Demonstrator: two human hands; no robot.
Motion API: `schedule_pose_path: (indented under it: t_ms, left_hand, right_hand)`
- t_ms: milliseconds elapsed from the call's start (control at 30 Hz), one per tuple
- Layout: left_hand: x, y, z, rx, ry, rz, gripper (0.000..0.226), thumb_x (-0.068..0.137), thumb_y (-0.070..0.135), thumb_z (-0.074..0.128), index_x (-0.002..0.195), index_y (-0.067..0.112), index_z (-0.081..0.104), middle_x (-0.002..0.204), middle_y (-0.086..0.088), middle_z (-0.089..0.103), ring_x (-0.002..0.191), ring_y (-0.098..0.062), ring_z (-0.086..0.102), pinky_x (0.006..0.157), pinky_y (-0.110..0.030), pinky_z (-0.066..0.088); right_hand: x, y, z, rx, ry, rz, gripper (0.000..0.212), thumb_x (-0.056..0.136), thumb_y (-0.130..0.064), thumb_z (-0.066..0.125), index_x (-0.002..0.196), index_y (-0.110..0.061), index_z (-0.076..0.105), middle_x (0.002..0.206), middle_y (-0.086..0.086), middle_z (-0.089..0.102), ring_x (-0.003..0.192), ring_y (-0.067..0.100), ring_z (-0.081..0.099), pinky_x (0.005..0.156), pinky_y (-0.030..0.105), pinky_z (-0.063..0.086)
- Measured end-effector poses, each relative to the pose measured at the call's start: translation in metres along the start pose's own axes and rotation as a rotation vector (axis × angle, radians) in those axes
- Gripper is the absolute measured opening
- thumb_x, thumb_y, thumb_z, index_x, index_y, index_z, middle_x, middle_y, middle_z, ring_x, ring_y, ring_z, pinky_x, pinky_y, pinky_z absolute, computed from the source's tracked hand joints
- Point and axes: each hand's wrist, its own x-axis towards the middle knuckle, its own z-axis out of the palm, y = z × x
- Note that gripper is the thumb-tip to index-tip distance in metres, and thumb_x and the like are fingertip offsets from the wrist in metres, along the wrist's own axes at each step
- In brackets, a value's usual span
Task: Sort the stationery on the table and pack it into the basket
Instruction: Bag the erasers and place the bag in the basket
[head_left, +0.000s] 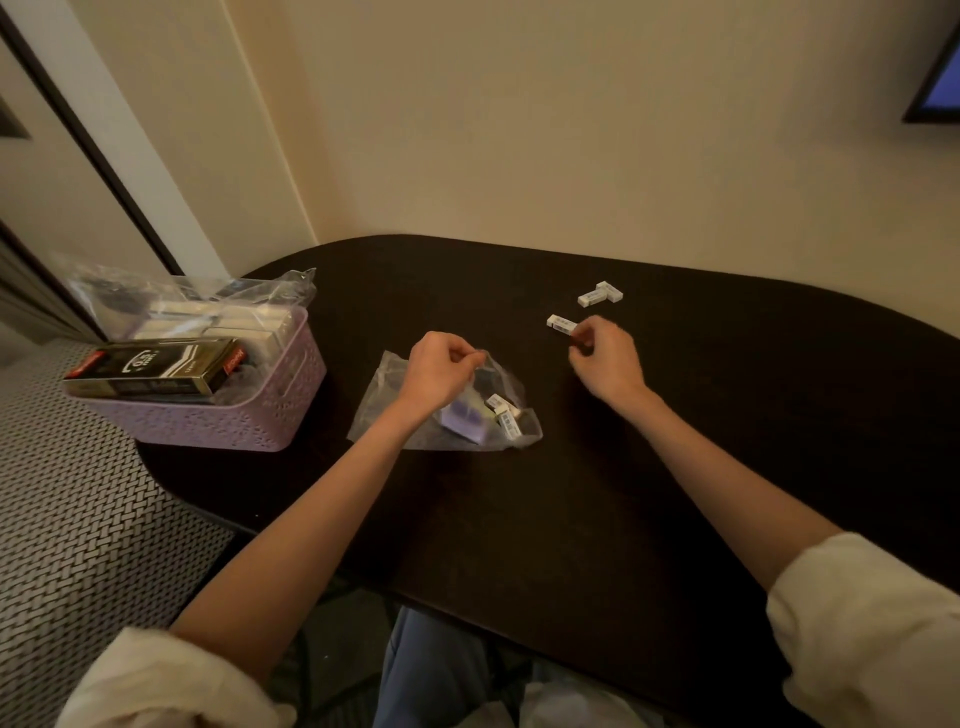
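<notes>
While the clear bag (415, 395) lies flat on the dark table (675, 467) near its middle, the left hand (439, 371) rests on top of it, fingers curled, pinching the bag's upper edge. Inside the bag: a lilac block (464, 422) and a few small white erasers (505, 413) bunched at the right end.

The right hand (605, 358) is to the right of the bag, apart from it, fingers curled inward. Something small and dark shows at the fingertips; what it is cannot be told. One loose eraser (561, 324) lies just beside those fingertips, to their left; contact unclear. Two more erasers (600, 295) sit farther back, touching each other at an angle.

A lilac basket (280, 410) stands at the table's left end, well apart from the bag. It holds pale boxes (228, 319) under a crumpled plastic wrap (208, 291), and a black carton (156, 366) lies across its near rim.

Both sleeves (872, 639) are pushed up, pale fabric. Beige wall (519, 130) behind the table.
</notes>
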Motion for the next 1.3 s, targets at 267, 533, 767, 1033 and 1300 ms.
schedule_pose_path:
  t_ms: [267,533,767,1033,1300]
  left_hand:
    - [0.008,0.002,-0.004,0.006,-0.022,0.024,0.011,0.091,0.020,0.063,0.091,0.013,0.071,0.070,0.007,0.062,0.063,-0.001,0.057,0.060,-0.012,0.042]
    - [0.008,-0.001,-0.008,0.035,-0.071,0.064,0.012,0.091,0.020,0.063,0.093,0.012,0.071,0.071,0.007,0.062,0.065,-0.002,0.057,0.061,-0.014,0.043]
    - [0.005,-0.008,-0.003,0.060,-0.070,0.089,0.010,0.092,0.021,0.062,0.084,0.020,0.067,0.068,0.007,0.062,0.060,-0.002,0.056,0.058,-0.013,0.041]
    - [0.005,-0.009,-0.006,0.022,-0.048,0.054,0.012,0.092,0.019,0.063,0.085,0.013,0.071,0.065,0.003,0.063,0.055,-0.002,0.054,0.059,-0.017,0.043]
    - [0.008,-0.007,-0.006,0.032,-0.030,0.052,0.012,0.092,0.019,0.063,0.090,0.011,0.072,0.070,0.004,0.063,0.062,-0.003,0.057,0.060,-0.014,0.042]
  right_hand:
    - [0.055,0.014,0.025,-0.162,-0.093,-0.096,0.051,0.089,-0.020,0.067,0.135,-0.009,0.049,0.135,0.013,0.052,0.126,0.029,0.047,0.105,0.041,0.041]
    - [0.046,-0.010,0.023,0.178,0.001,0.037,0.024,0.088,-0.013,0.067,0.111,-0.010,0.062,0.096,0.001,0.065,0.092,0.015,0.065,0.077,0.024,0.051]
    - [-0.035,-0.058,-0.034,0.315,-0.206,-0.116,0.014,0.077,-0.018,0.076,0.082,-0.023,0.064,0.083,-0.008,0.064,0.076,0.003,0.062,0.066,0.017,0.051]
    - [-0.063,-0.077,0.000,0.181,-0.284,-0.177,0.016,0.078,-0.023,0.076,0.082,-0.017,0.062,0.078,-0.004,0.063,0.071,0.008,0.062,0.067,0.031,0.057]
    - [-0.050,-0.054,-0.004,0.149,-0.111,-0.216,0.012,0.088,-0.029,0.066,0.084,-0.020,0.060,0.073,-0.009,0.061,0.063,0.002,0.060,0.058,0.020,0.050]
